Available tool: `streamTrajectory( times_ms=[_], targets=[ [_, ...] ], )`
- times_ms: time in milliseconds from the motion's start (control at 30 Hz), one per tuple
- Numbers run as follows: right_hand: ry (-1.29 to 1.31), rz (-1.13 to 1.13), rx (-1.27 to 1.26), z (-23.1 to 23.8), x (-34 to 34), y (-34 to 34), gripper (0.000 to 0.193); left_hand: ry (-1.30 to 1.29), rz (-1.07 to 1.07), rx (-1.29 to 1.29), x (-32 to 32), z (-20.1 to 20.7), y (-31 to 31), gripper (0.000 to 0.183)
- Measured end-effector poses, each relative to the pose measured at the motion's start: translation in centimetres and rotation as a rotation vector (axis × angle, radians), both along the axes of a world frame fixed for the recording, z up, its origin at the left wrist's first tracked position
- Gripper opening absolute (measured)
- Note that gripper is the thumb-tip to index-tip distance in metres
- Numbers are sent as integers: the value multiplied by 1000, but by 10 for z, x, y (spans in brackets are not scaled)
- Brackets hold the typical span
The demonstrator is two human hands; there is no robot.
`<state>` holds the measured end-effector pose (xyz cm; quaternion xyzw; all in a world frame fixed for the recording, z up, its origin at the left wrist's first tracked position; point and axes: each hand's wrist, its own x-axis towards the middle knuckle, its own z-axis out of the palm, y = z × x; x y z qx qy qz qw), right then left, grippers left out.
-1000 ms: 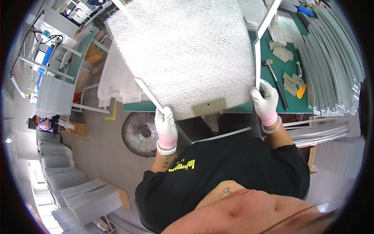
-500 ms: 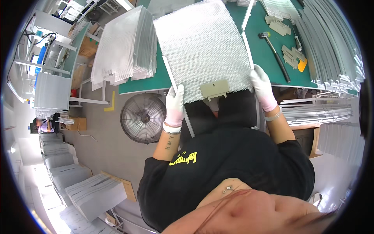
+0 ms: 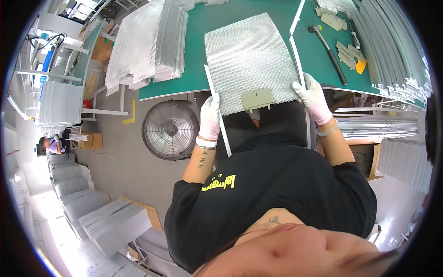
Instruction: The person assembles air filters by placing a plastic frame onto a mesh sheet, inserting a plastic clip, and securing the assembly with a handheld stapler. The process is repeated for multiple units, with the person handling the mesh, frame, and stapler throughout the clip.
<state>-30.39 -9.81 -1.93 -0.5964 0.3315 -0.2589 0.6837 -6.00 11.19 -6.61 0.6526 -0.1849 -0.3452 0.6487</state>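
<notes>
A silvery mesh panel (image 3: 251,55) lies in front of me, its near end reaching over the green table's edge. On its near end sits a small beige notched plate (image 3: 258,99). A slim white bar (image 3: 224,134) runs along the panel's left side, and another white bar (image 3: 295,53) along its right. My left hand (image 3: 210,116), in a white glove, is closed around the left bar at the panel's corner. My gloved right hand (image 3: 314,99) grips the panel's right edge by the other bar, thumb on top; its other fingers are partly hidden.
Stacked mesh panels (image 3: 147,46) stand on the green table (image 3: 196,69) at left. A hammer (image 3: 330,55), beige plates (image 3: 348,55) and an orange-handled tool (image 3: 361,65) lie at right, beside many pale strips (image 3: 392,51). A floor fan (image 3: 170,130) stands left; a person (image 3: 55,145) is far left.
The mesh panel has dropped lower, away from my head, and its far edge now shows over the table. Both hands have moved along with it, and my right thumb stretches farther onto the mesh.
</notes>
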Motion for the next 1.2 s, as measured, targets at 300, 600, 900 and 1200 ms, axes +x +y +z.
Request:
streamTrajectory(
  times_ms=[300, 600, 900, 1200],
  targets=[
    [71, 7, -16, 2, -7, 3, 40, 28, 20, 99, -11, 10, 4, 32],
    [141, -240, -86, -9, -37, -8, 34, 348, 357, -180, 29, -21, 62, 30],
    [-12, -157, 122, -38, -35, -17, 45, -934, 323, 387, -6, -7, 48, 82],
    [100, -29, 36, -20, 1, 7, 59, 856, -299, -197, -129, 13, -57, 57]
  ],
)
